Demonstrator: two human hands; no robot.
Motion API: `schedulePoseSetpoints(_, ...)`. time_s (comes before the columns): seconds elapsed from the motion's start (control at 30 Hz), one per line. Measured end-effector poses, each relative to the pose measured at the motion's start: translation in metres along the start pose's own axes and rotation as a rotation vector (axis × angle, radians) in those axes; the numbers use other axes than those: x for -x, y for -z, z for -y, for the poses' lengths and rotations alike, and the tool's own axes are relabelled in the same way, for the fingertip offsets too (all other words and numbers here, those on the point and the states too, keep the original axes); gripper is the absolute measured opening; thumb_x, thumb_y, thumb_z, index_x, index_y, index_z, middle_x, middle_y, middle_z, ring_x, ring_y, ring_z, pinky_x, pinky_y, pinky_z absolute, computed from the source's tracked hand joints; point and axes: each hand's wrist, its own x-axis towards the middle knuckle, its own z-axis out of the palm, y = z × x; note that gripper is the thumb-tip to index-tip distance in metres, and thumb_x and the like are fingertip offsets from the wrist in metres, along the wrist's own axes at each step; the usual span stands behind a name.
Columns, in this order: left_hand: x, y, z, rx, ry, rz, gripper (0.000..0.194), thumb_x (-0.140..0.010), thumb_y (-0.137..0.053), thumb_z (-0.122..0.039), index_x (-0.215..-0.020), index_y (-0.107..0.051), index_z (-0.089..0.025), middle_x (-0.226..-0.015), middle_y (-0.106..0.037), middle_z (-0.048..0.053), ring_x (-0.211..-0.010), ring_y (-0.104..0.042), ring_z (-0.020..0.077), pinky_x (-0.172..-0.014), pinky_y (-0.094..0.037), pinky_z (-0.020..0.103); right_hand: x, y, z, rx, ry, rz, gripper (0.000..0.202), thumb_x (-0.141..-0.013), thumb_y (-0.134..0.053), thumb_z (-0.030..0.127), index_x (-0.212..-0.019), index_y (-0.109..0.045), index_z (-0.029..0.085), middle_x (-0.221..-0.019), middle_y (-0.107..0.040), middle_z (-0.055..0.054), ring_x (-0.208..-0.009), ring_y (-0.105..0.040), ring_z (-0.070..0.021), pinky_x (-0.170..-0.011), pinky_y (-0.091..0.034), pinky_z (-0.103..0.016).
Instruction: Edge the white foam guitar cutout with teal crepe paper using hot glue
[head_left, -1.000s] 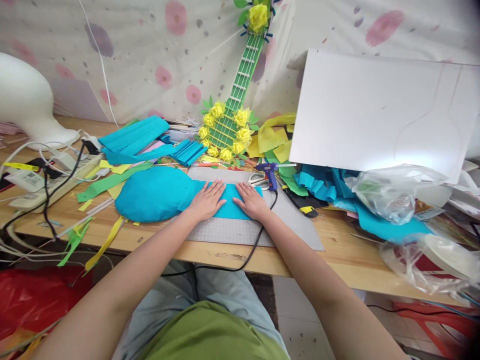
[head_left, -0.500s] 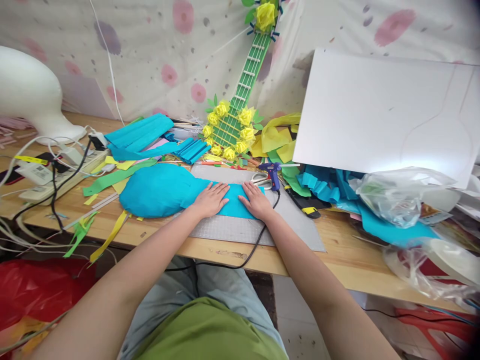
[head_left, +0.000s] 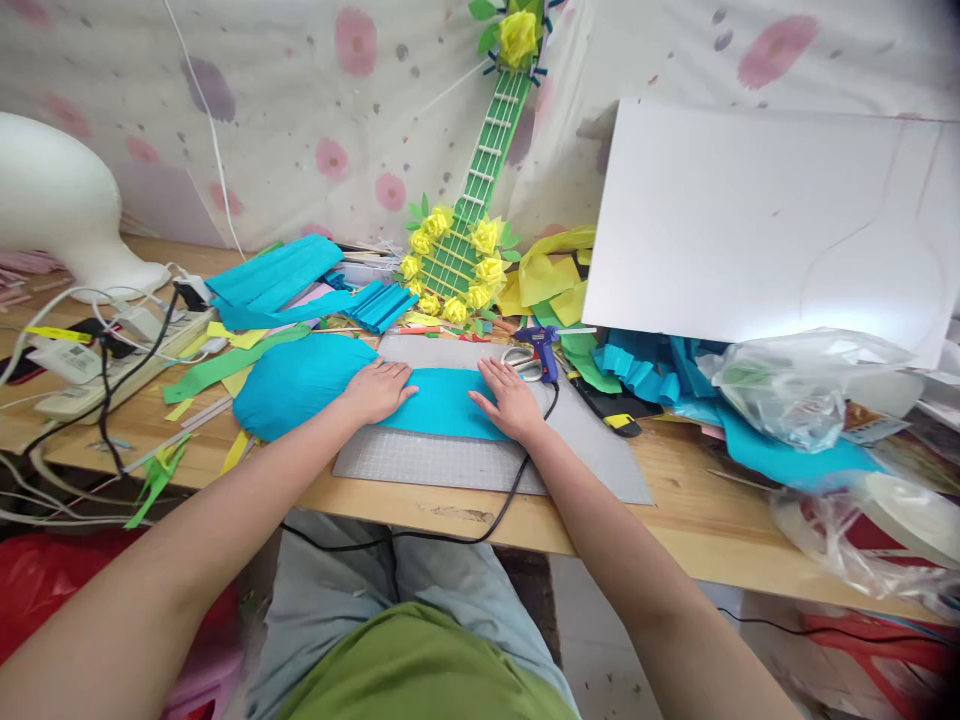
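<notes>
A lute-like shape covered in blue crepe paper (head_left: 300,378) lies on the table, its rounded body to the left and a flat blue strip running right. My left hand (head_left: 379,390) rests flat where the body meets the strip, fingers stretched out. Near the strip's right end lies my right hand (head_left: 510,398), palm down with the thumb spread. Beneath the strip is a grey cutting mat (head_left: 442,465). Just beyond my right hand are a purple glue gun (head_left: 541,350) and scissors (head_left: 517,358), partly hidden.
A green paper instrument with yellow flowers (head_left: 457,255) leans on the wall. At left stand a white foam head (head_left: 60,200) and a power strip (head_left: 127,365) with cables. A white board (head_left: 720,220) and plastic bags (head_left: 795,390) sit right. The glue gun's black cord (head_left: 517,490) crosses the mat.
My left hand has slid left along the blue strip toward the rounded body, widening the gap between my hands. My right hand has stayed nearly in place.
</notes>
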Motion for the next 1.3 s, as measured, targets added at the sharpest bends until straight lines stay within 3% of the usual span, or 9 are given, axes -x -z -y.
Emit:
schedulePoseSetpoints(0.13,-0.001,-0.004,-0.003,-0.026,0.008,0.011,0.053,-0.093,-0.022,-0.042,-0.131,-0.043,-0.011,-0.137,-0.043,0.012,-0.128,-0.037,0.0218,-0.109,-0.018,0.039,-0.001,-0.003,0.008,-0.043,0.129,0.063,0.063,-0.089,-0.033,0.053,-0.136,-0.039,0.012,-0.139,-0.041,-0.012,-0.129,-0.037,-0.0217,-0.108,-0.028,-0.04)
schedulePoseSetpoints(0.27,0.002,-0.003,-0.004,-0.042,0.021,-0.076,0.052,-0.092,-0.025,-0.043,-0.125,-0.05,-0.012,-0.141,-0.037,0.012,-0.132,-0.028,0.0246,-0.108,-0.018,0.038,-0.001,-0.011,0.008,-0.019,0.157,0.139,0.065,-0.088,-0.035,0.053,-0.136,-0.039,0.009,-0.14,-0.039,-0.013,-0.13,-0.035,-0.0233,-0.11,-0.026,-0.041)
schedulePoseSetpoints(0.4,0.006,-0.002,-0.003,-0.057,-0.035,-0.142,0.057,-0.09,-0.028,-0.05,-0.129,-0.045,-0.013,-0.129,-0.047,0.013,-0.12,-0.04,0.0255,-0.102,-0.027,0.036,-0.001,-0.013,0.007,-0.013,0.153,0.144,0.065,-0.088,-0.036,0.053,-0.136,-0.038,0.009,-0.14,-0.039,-0.014,-0.13,-0.034,-0.0232,-0.11,-0.026,-0.042)
schedulePoseSetpoints(0.67,0.004,-0.007,0.0,-0.106,-0.139,-0.135,0.061,-0.084,-0.034,-0.06,-0.119,-0.05,-0.012,-0.112,-0.054,0.013,-0.105,-0.047,0.0252,-0.09,-0.035,0.033,0.002,-0.013,0.0,-0.01,0.091,0.076,0.061,-0.089,-0.035,0.051,-0.134,-0.042,0.011,-0.138,-0.041,-0.014,-0.13,-0.034,-0.0234,-0.109,-0.027,-0.044)
schedulePoseSetpoints(0.9,0.004,-0.006,-0.002,-0.133,-0.13,-0.145,0.06,-0.084,-0.036,-0.059,-0.116,-0.051,-0.01,-0.109,-0.054,0.014,-0.102,-0.047,0.0262,-0.089,-0.036,0.034,0.002,-0.014,-0.002,0.001,0.061,0.102,0.061,-0.089,-0.034,0.053,-0.132,-0.044,0.011,-0.136,-0.044,-0.014,-0.128,-0.038,-0.0232,-0.107,-0.029,-0.044)
schedulePoseSetpoints(1.13,0.005,-0.005,-0.004,-0.142,-0.129,-0.11,0.057,-0.085,-0.036,-0.057,-0.117,-0.05,-0.012,-0.112,-0.054,0.014,-0.104,-0.046,0.0267,-0.09,-0.034,0.035,0.001,-0.009,0.0,0.033,0.099,0.138,0.067,-0.089,-0.029,0.054,-0.139,-0.033,0.009,-0.144,-0.032,-0.012,-0.135,-0.023,-0.0223,-0.111,-0.02,-0.042)
schedulePoseSetpoints(1.3,0.003,0.001,-0.002,-0.071,-0.099,-0.061,0.059,-0.083,-0.039,-0.059,-0.118,-0.05,-0.013,-0.113,-0.053,0.014,-0.105,-0.045,0.0269,-0.091,-0.033,0.035,0.0,-0.012,0.001,0.056,0.099,0.208,0.063,-0.091,-0.027,0.052,-0.14,-0.031,0.012,-0.144,-0.031,-0.01,-0.135,-0.025,-0.0217,-0.111,-0.019,-0.043)
